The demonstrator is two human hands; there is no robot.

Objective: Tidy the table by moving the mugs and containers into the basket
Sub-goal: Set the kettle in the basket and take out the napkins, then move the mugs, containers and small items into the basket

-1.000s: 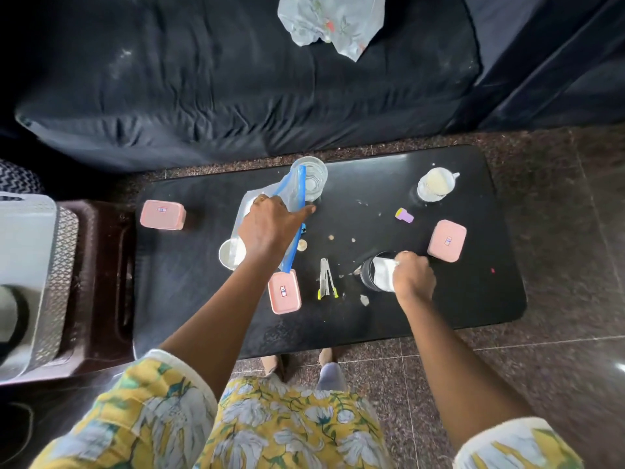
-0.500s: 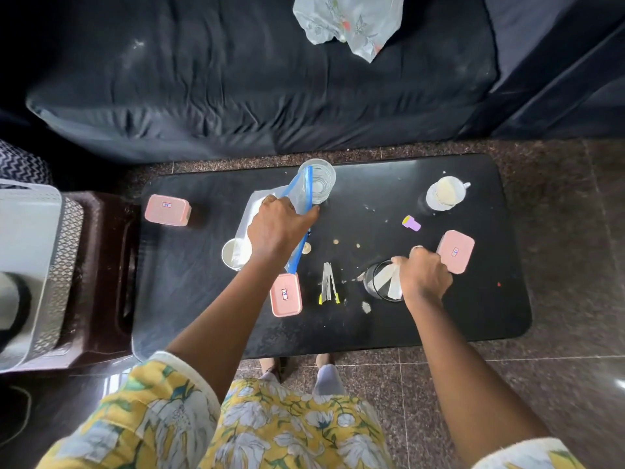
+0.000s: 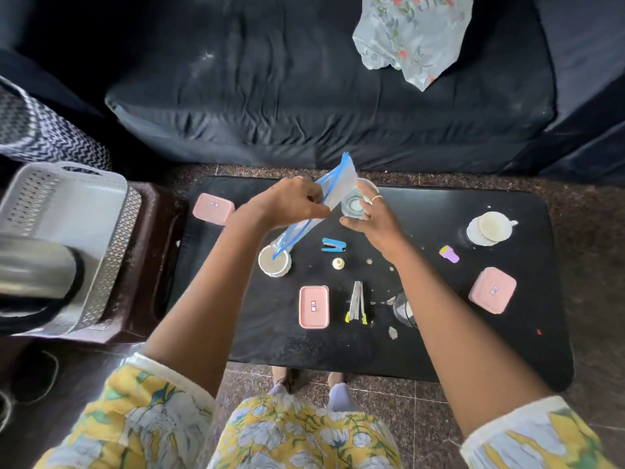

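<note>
Head camera looks down on a clear glass (image 3: 355, 206) at the far edge of the black table (image 3: 439, 350). The right hand (image 3: 373, 223) is at it, ringed fingers (image 3: 376, 199) along its right side and the thumb below it. Blur hides whether they actually clasp it.

Just left of the glass, the left hand (image 3: 291, 204) pinches a clear zip bag (image 3: 333, 189) with a blue seal. The bag hangs slanted in the air, its lower corner over a small white mug (image 3: 274, 264).

Three pink lidded containers lie on the table: one at the far left (image 3: 213, 208), one near the front middle (image 3: 314, 307) and one at the right (image 3: 493, 290). A cream cup on a saucer (image 3: 492, 227) stands at the far right. A second glass (image 3: 402, 309) is partly hidden behind the right forearm.

Between these lie a blue stapler (image 3: 333, 245), a small cream knob (image 3: 338, 264), a purple piece (image 3: 449, 254), a metal clip tool with yellow tips (image 3: 355, 302), and scattered crumbs.

Off the table's left end, a white perforated basket (image 3: 111, 231) sits on a dark brown stool (image 3: 152, 265). A shiny metal vessel (image 3: 33, 275) lies inside it. A dark sofa (image 3: 304, 96) behind the table carries a floral cloth (image 3: 409, 35).
</note>
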